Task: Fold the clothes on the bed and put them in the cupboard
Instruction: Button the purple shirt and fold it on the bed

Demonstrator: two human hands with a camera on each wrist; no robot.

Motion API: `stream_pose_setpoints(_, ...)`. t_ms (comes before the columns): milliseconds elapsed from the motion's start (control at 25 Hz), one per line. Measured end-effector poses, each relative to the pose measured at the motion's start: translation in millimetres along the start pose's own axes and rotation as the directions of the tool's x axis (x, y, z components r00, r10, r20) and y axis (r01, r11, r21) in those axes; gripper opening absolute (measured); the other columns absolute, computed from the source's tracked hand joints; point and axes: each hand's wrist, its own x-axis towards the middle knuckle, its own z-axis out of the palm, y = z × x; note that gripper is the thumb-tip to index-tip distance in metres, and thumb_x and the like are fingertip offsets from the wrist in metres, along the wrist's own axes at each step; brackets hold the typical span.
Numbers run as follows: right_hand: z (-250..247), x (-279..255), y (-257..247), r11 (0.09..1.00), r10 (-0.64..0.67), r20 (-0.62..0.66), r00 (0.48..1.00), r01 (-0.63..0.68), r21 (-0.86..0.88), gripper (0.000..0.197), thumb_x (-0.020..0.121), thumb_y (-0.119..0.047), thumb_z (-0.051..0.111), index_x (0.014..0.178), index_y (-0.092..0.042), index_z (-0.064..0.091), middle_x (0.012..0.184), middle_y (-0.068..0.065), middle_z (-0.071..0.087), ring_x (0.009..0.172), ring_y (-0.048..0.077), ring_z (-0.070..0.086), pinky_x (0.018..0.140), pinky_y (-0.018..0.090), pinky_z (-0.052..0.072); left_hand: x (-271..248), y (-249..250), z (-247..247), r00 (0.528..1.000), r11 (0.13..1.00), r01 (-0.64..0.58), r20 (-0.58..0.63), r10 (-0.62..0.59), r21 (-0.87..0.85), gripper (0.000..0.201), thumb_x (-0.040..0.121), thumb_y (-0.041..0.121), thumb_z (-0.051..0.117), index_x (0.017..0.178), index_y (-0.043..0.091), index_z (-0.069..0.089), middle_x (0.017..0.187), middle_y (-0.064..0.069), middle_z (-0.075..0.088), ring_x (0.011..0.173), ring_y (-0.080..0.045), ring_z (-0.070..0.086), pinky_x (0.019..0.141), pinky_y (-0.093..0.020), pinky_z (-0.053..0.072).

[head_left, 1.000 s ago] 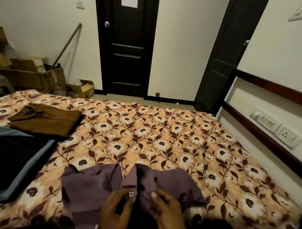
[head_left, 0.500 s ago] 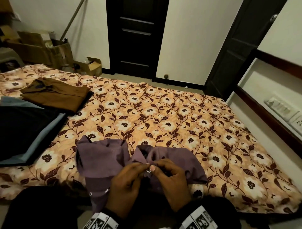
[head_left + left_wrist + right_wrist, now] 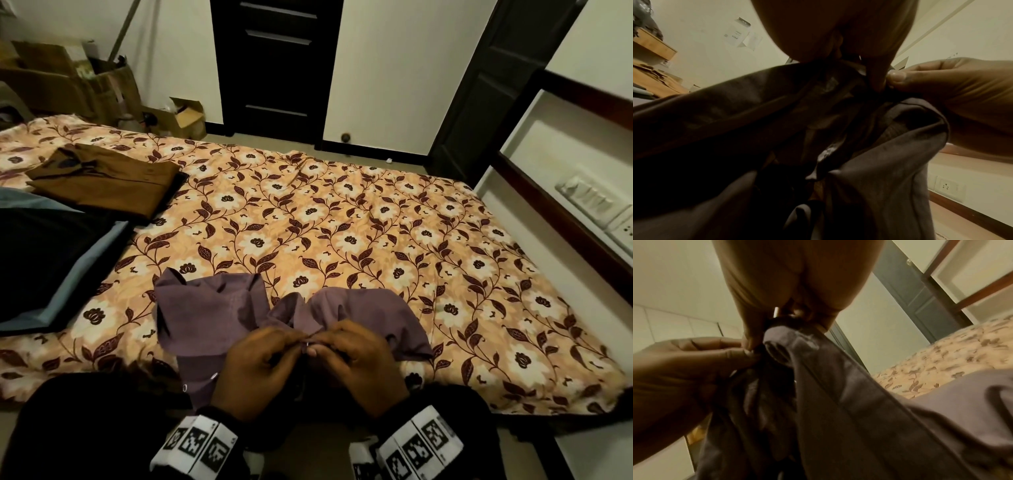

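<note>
Two hands: left hand (image 3: 255, 368) and right hand (image 3: 356, 359) close together, fingertips meeting at a small shiny snap (image 3: 308, 344)
Grip: both pinching the front edges of the purple shirt (image 3: 219, 311)
Shirt: crumpled, lying on the near edge of the bed (image 3: 376, 240), partly hanging over it
Farther left: folded brown shirt (image 3: 102, 180) on the bed, dark folded cloth with a blue edge (image 3: 51, 260) beside it
Far off: dark door (image 3: 277, 68), cardboard boxes (image 3: 75, 82) on the floor
</note>
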Motion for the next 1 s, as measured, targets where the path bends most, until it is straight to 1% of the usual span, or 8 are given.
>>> stream_pose_setpoints(160, 3.0, 0.1, -0.2, 0.988, 0.016, -0.055, 0.998, -0.024, -0.150, 0.030, 0.094, -0.034, 0.047, 0.094, -0.015, 0.070, 0.091, -0.003, 0.065, 0.077, 0.008, 0.061, 0.068, 0.017, 0.050, 4.2, 3.7, 2.6, 1.000, 1.000, 0.022, -0.017, -0.022, 0.013, 0.026, 0.087, 0.033, 0.059, 0.097, 0.017, 0.076, 0.088, 0.009, 0.072, 0.081, 0.002, 0.062, 0.074, -0.004, 0.047)
stream_pose_setpoints(320, 11.4, 12.6, -17.4, 0.946, 0.219, -0.087, 0.972, -0.234, -0.225, 0.045, 0.090, -0.045, 0.030, 0.096, -0.019, 0.065, 0.100, -0.004, 0.061, 0.079, 0.010, 0.059, 0.064, 0.024, 0.053, 7.9, 4.2, 8.4, 0.997, 0.999, 0.045, -0.057, -0.044, 0.026, 0.027, 0.088, 0.031, 0.057, 0.096, 0.014, 0.076, 0.080, 0.006, 0.069, 0.071, 0.004, 0.056, 0.068, -0.003, 0.044)
stream_pose_setpoints(560, 1.3, 17.5, -23.7, 0.979, 0.165, 0.120, 0.979, -0.149, -0.138, 0.035, 0.092, -0.046, 0.037, 0.093, -0.018, 0.058, 0.095, -0.013, 0.050, 0.078, 0.003, 0.051, 0.062, 0.011, 0.037, -4.7, 6.0, -2.1, 0.989, 0.995, 0.103, -0.104, -0.104, -0.020, 0.023, 0.088, 0.032, 0.057, 0.101, 0.020, 0.073, 0.086, 0.016, 0.063, 0.079, 0.004, 0.059, 0.070, -0.005, 0.046)
stream_pose_setpoints(640, 2.3, 15.9, -23.1, 0.970, 0.144, 0.104, 0.984, -0.120, -0.209, 0.039, 0.090, -0.047, 0.030, 0.092, -0.019, 0.057, 0.096, -0.013, 0.047, 0.075, 0.002, 0.048, 0.058, 0.007, 0.030, -5.0, 9.7, 0.3, 0.989, 0.992, 0.125, -0.079, -0.126, -0.024, 0.024, 0.088, 0.032, 0.057, 0.101, 0.020, 0.073, 0.084, 0.012, 0.065, 0.079, 0.001, 0.060, 0.070, -0.005, 0.045)
stream_pose_setpoints(760, 9.4, 15.6, -22.5, 0.933, 0.203, -0.008, 0.979, -0.196, -0.301, 0.037, 0.090, -0.040, 0.030, 0.098, -0.018, 0.060, 0.106, -0.004, 0.054, 0.074, 0.011, 0.057, 0.053, 0.009, 0.034, 0.6, 11.8, 1.5, 0.982, 0.982, 0.189, -0.004, -0.189, 0.005, 0.016, 0.089, 0.024, 0.066, 0.102, 0.019, 0.074, 0.085, 0.007, 0.069, 0.075, -0.001, 0.060, 0.071, -0.011, 0.048)
stream_pose_setpoints(880, 0.3, 18.4, -13.4, 0.899, 0.244, -0.112, 0.963, -0.268, -0.346, 0.025, 0.090, -0.028, 0.042, 0.099, -0.016, 0.062, 0.105, 0.000, 0.057, 0.071, 0.014, 0.057, 0.051, 0.011, 0.040, 4.6, 1.5, -14.5, 0.897, 0.931, 0.345, 0.249, -0.365, 0.123, 0.015, 0.092, 0.028, 0.062, 0.101, 0.022, 0.071, 0.089, 0.007, 0.068, 0.078, -0.007, 0.062, 0.075, -0.031, 0.056)
stream_pose_setpoints(920, -3.8, 19.1, -8.6, 0.904, 0.208, -0.099, 0.973, -0.230, -0.360, 0.024, 0.089, -0.028, 0.045, 0.097, -0.015, 0.063, 0.101, 0.001, 0.058, 0.069, 0.013, 0.057, 0.050, 0.013, 0.043, 3.3, -2.5, -22.0, 0.872, 0.914, 0.368, 0.277, -0.403, 0.171, 0.015, 0.093, 0.029, 0.059, 0.102, 0.023, 0.070, 0.092, 0.006, 0.067, 0.082, -0.009, 0.062, 0.079, -0.033, 0.055)
stream_pose_setpoints(1000, -10.3, 20.9, -1.8, 0.937, 0.159, 0.043, 0.986, -0.137, -0.322, 0.021, 0.088, -0.033, 0.050, 0.093, -0.017, 0.063, 0.091, -0.003, 0.060, 0.067, 0.009, 0.056, 0.054, 0.019, 0.049, 1.4, -9.6, -37.7, 0.882, 0.889, 0.386, 0.184, -0.434, 0.248, 0.018, 0.094, 0.020, 0.058, 0.108, 0.019, 0.069, 0.104, 0.001, 0.069, 0.093, -0.012, 0.061, 0.088, -0.028, 0.051)
